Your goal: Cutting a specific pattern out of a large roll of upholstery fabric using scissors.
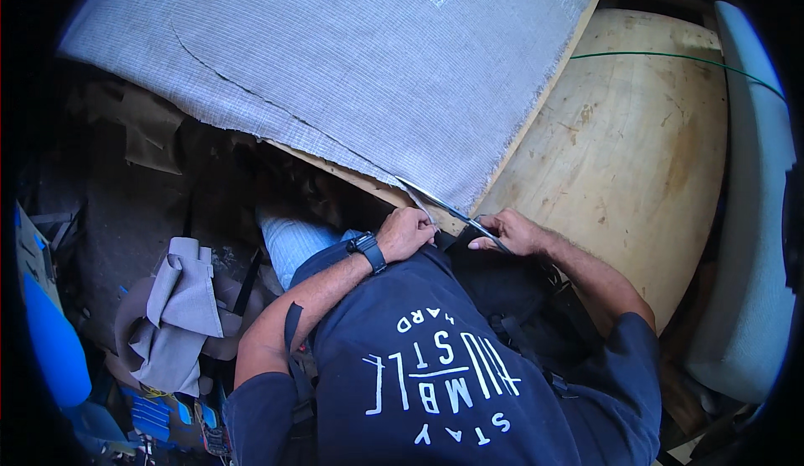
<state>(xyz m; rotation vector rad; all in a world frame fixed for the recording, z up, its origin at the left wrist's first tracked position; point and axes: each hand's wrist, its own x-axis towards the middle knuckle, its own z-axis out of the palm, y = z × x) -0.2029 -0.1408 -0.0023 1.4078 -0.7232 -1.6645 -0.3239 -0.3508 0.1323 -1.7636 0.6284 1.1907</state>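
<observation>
Light grey woven fabric (368, 72) is spread over a wooden-edged board in front of me. A dark curved line runs across it toward its near edge. My right hand (512, 231) is closed round the handles of a pair of scissors (448, 207), whose blades lie at the fabric's near edge, close to the board's corner. Just left of the scissors, my left hand (406, 233) pinches a narrow strip of the fabric (425, 208) hanging at that edge. The fingertips of the left hand are partly hidden. A dark watch (367, 252) is on my left wrist.
On the right lies a pale wooden panel (620, 148) with a green cord (645, 53) across it, beside a light upholstered piece (741, 215). Grey fabric scraps (180, 307) hang at the lower left, near a blue object (54, 344).
</observation>
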